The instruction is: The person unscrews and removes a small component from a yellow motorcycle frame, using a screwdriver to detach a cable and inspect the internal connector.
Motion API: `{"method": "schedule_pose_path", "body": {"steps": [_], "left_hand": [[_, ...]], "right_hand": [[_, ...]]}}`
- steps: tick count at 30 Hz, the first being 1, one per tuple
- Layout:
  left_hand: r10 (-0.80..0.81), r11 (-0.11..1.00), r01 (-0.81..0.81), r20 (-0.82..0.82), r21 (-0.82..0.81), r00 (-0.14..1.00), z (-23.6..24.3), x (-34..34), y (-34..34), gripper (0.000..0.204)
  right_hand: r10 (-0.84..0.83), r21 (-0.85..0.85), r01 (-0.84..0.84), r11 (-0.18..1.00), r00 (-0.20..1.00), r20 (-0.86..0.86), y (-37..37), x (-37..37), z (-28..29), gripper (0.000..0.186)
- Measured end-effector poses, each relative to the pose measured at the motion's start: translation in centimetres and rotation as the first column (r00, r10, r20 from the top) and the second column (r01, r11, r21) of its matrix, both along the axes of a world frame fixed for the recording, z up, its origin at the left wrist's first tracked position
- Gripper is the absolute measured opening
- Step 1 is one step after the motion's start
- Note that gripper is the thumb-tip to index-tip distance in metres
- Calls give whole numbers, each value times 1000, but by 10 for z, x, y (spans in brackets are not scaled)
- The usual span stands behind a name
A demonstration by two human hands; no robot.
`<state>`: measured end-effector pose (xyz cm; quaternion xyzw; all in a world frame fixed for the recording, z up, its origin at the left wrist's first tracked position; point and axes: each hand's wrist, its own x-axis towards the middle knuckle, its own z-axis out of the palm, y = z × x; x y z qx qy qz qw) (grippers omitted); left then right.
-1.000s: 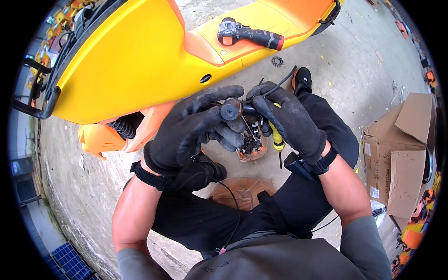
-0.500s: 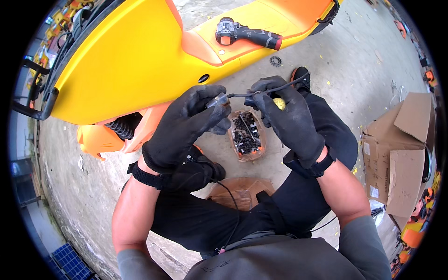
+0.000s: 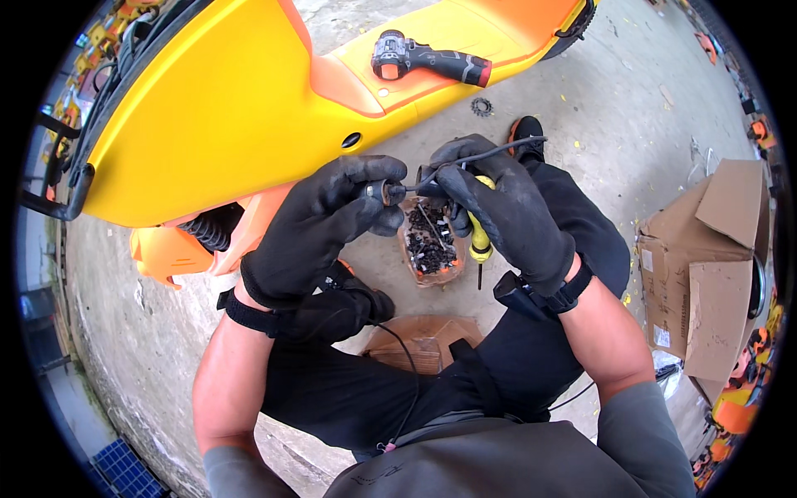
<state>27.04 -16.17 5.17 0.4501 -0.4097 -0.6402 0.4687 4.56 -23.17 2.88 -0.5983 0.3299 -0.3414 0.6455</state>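
My left hand [image 3: 311, 220], in a black glove, pinches a small cylindrical cable connector [image 3: 382, 192] with a clear or metallic body. A thin black cable [image 3: 496, 152] runs from it to the right. My gloved right hand [image 3: 519, 217] is closed on that cable and on a short black sleeve [image 3: 429, 180] around or beside it; which of the two is unclear. A yellow screwdriver [image 3: 481, 242] is also tucked in the right hand, its shaft pointing toward me. Both hands are above the gap between my knees, close together but apart.
A yellow and orange scooter [image 3: 224, 108] stands ahead, a cordless drill [image 3: 427, 60] on its footboard. Below my hands sits a bag-lined box of small black parts [image 3: 433, 241]. An open cardboard box [image 3: 706, 266] is at right; a toothed ring [image 3: 481, 106] lies on the floor.
The connector has turned in my left hand, its end now facing the cable. In my right hand the screwdriver has swung into view, shaft pointing toward me.
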Motion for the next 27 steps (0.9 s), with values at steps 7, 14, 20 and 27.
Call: {"method": "schedule_pose_path", "body": {"steps": [7,14,20,27], "left_hand": [[61,995,-66,68,77,996,11,-2,-2,37],[339,937,-347,145,33,930,6,7,-3,38],[185,982,-186,177,-15,967,3,2,0,33],[-40,986,52,75,-161,996,0,-8,8,45]], "right_hand": [[32,-26,-33,999,999,-35,-4,-4,-1,27],[102,228,-139,964,981,167,-7,-10,11,52],[194,338,-274,901,948,252,-4,-13,15,61],[226,278,-266,923,959,168,3,-4,16,55]]}}
